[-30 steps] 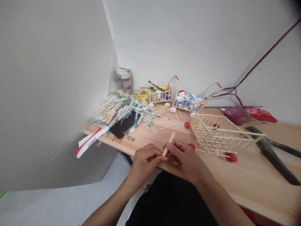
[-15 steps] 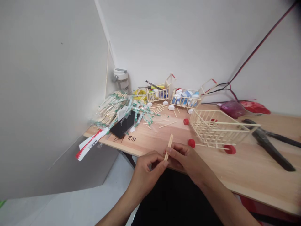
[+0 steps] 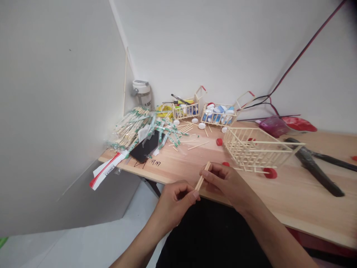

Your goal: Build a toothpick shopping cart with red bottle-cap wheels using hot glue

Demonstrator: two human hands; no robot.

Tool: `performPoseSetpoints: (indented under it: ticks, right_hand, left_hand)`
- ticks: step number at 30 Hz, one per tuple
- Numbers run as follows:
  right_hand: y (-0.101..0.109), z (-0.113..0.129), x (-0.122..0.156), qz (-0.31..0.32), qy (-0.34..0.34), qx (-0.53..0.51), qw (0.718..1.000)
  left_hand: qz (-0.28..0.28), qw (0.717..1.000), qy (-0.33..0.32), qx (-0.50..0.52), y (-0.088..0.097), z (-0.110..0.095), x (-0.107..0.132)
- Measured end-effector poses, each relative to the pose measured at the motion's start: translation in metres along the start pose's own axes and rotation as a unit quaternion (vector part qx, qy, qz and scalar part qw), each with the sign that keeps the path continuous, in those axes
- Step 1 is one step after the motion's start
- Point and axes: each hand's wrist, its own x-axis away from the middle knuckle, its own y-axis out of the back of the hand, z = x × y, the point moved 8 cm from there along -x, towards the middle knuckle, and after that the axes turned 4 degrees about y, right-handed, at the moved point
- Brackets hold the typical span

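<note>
Short wooden sticks (image 3: pixel 202 178), lying side by side, are held at the table's front edge. My left hand (image 3: pixel 177 201) pinches their lower end between thumb and fingers. Near their upper end, my right hand (image 3: pixel 223 181) grips them the same way. Just beyond my right hand stands a cart made of wooden sticks (image 3: pixel 253 150), with red bottle-cap wheels (image 3: pixel 270 173); my hand partly hides one wheel. Loose sticks (image 3: pixel 198 145) lie on the table past my hands.
Two smaller stick carts, one holding blue and white caps (image 3: pixel 219 114), stand by the wall. Wrapped chopsticks (image 3: pixel 131 124) and a black phone (image 3: pixel 147 147) lie left, near a bottle (image 3: pixel 142 95). A black-handled tool (image 3: pixel 318 169) lies right on the wooden table (image 3: pixel 279 204).
My right hand has shifted right and slid up the sticks, which now lean more to the right. The left hand keeps its pinch. The view has shifted slightly.
</note>
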Motion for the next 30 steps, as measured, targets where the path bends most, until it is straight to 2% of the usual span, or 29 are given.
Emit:
performPoseSetpoints:
  ticks: [3, 6, 11, 16, 20, 27, 30]
  right_hand:
    - [0.006, 0.003, 0.000, -0.031, 0.016, 0.014, 0.999]
    - [0.010, 0.004, 0.001, -0.057, 0.020, 0.032, 0.998]
    - [0.012, 0.002, 0.001, -0.056, 0.025, 0.036, 0.997]
    - [0.016, 0.002, 0.002, -0.056, 0.074, 0.053, 0.994]
    - [0.018, 0.005, 0.006, -0.053, 0.099, 0.063, 0.992]
    - [0.027, 0.008, 0.020, -0.077, 0.097, 0.080, 0.989]
    - [0.031, 0.005, 0.021, -0.074, 0.085, 0.080, 0.990]
  left_hand:
    - [0.020, 1.000, -0.007, 0.008, -0.003, -0.004, -0.002]
    - [0.027, 0.997, -0.020, 0.066, -0.004, -0.011, -0.007]
    - [0.036, 0.992, 0.002, 0.119, -0.009, -0.012, -0.016]
    - [0.042, 0.995, 0.018, 0.089, -0.017, -0.013, -0.021]
    - [0.025, 0.999, 0.009, 0.040, -0.022, -0.018, -0.024]
    - [0.056, 0.998, 0.002, 0.034, -0.037, -0.021, -0.025]
    - [0.050, 0.999, 0.001, 0.020, -0.040, -0.023, -0.025]
